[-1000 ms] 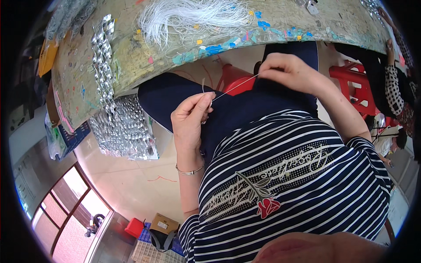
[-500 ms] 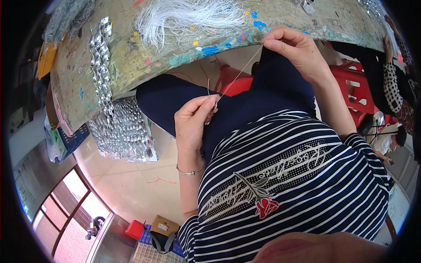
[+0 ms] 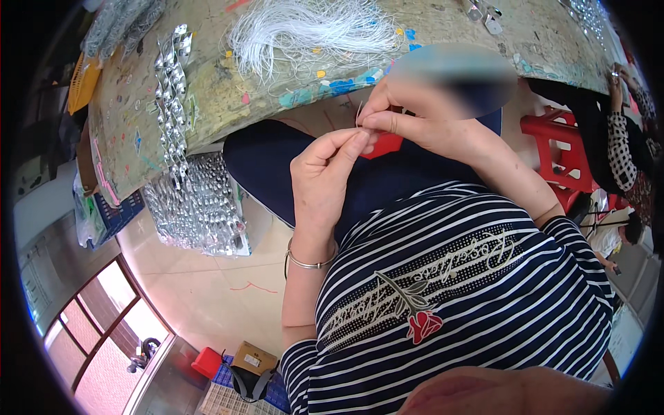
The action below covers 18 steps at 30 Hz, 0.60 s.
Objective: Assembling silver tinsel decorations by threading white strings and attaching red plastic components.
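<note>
My left hand and my right hand meet above my lap, just off the table's near edge. Thumb and forefinger are pinched together on each hand. A short bit of thin pale string pokes up where the fingertips touch; the rest of it is hidden by the fingers. Whatever else my left hand may hold does not show. On the table beyond lies a loose bundle of white strings. Shiny silver twisted strips lie to the left and hang over the edge as a thick bunch.
The worn table has paint stains and a curved near edge. Small metal pieces lie at its far right. A red stool stands to the right, near another person's checked sleeve. A cardboard box is behind at lower left.
The right hand has come down and left to the left hand, which rose slightly. The string stretched between them before is no longer drawn out. A small shiny thing in the left hand is now hidden.
</note>
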Each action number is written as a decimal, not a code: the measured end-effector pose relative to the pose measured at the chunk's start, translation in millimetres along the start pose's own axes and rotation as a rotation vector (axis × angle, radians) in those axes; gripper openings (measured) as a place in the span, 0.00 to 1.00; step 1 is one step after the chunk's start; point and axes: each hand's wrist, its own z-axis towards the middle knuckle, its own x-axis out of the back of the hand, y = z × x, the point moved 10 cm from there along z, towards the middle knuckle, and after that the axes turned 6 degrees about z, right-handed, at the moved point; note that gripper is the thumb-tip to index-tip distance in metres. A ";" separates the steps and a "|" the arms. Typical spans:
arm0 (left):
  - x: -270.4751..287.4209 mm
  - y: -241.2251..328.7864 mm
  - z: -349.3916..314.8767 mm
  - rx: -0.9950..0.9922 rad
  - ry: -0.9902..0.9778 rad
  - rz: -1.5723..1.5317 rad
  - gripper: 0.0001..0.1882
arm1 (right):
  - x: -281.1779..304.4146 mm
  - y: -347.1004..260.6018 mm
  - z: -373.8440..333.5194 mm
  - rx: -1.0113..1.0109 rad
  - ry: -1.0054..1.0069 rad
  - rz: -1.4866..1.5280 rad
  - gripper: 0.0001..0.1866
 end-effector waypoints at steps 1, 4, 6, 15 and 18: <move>-0.1 0.4 -0.3 -0.001 0.000 0.000 0.08 | 0.9 2.5 -0.4 -0.027 0.007 -0.012 0.04; -2.5 -4.8 -2.3 0.048 -0.022 -0.088 0.08 | 3.1 7.3 -1.0 -0.095 0.020 0.024 0.04; -1.9 -8.3 -3.8 0.057 -0.022 -0.112 0.08 | 4.2 12.0 -1.8 -0.137 0.027 0.071 0.04; -1.8 -12.7 -5.4 0.086 -0.021 -0.125 0.08 | 6.7 22.3 -5.6 -0.176 0.061 0.231 0.10; 0.3 -12.4 -4.8 0.086 -0.004 -0.117 0.08 | 5.4 30.6 -10.6 -0.290 0.069 0.258 0.07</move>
